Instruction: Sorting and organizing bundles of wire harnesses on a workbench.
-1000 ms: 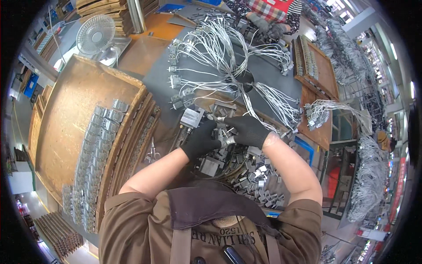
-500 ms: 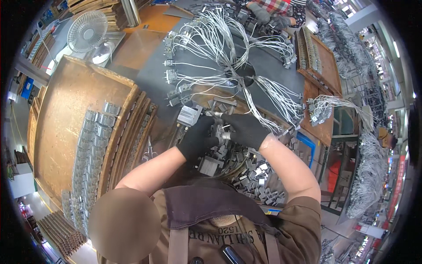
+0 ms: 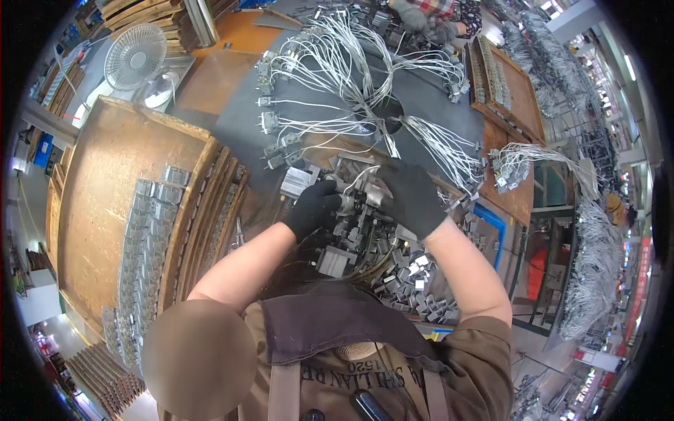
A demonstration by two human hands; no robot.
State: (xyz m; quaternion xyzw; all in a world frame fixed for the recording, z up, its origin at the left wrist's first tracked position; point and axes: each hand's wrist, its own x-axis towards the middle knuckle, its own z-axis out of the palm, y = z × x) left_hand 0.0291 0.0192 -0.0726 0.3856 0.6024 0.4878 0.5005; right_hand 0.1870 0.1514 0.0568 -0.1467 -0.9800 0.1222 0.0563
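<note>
My left hand, in a black glove with pale fingertips, is closed at the left side of a dark metal fixture. Its fingers press on something small that I cannot make out. Across from it, my right hand, gloved alike and slightly blurred, bends over the fixture with its fingers curled; what they grip is hidden. A short white wire curves up between the two hands. Just beyond my left hand sits a grey metal block. Another block lies nearer to me, below the fixture.
Small grey metal pieces are heaped near my right forearm. Bundles of white cables with plugs fan out over the dark table. Wooden trays of metal parts stand at left. At the far side, a co-worker's gloved hands show.
My right hand has shifted slightly up and right, turning over the fixture. My left hand has drawn back a little from it. The white wire between them now shows more plainly.
</note>
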